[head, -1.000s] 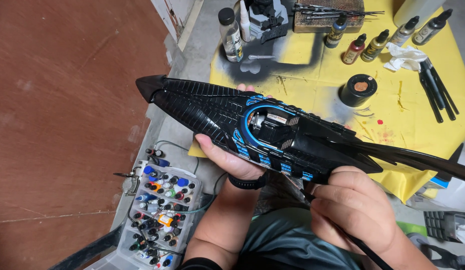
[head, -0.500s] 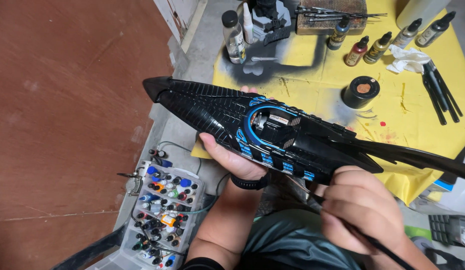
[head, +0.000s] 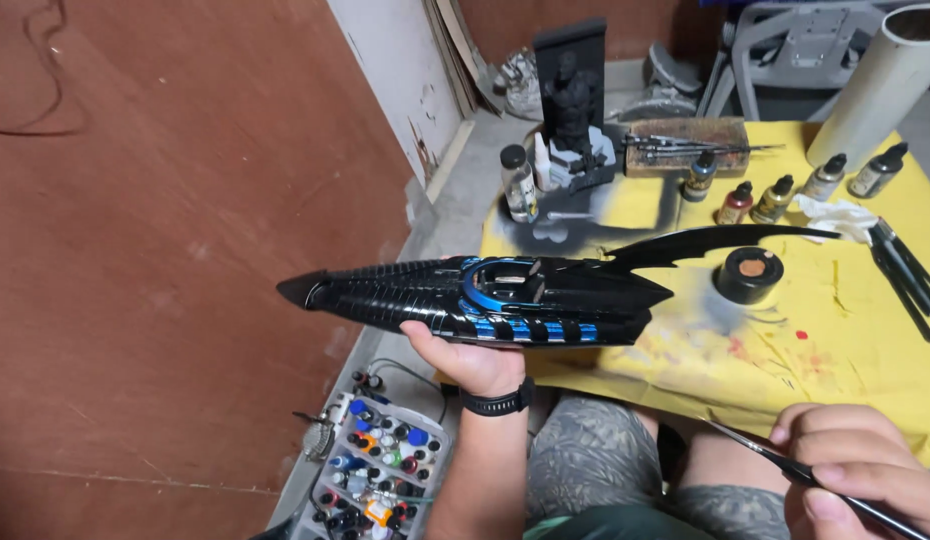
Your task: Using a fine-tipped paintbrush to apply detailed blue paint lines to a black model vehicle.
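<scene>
black model car (head: 505, 295) nose leftward, lengthwise horizontal

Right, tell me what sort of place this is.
Likely a hobby model-painting corner. A yellow-covered table holds small paint bottles, a tray of paint bottles sits on the floor, and the left hand holds a glossy black-and-blue model vehicle.

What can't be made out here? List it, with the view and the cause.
All in the head view:
- Underside of the black and blue model car: hidden by the left hand holding it from below.
- Tip of the thin brush: too fine to tell if it carries paint.
- Right hand: cut off by the frame's lower right corner.
- Colours in the paint tray: bottles too small.
</scene>
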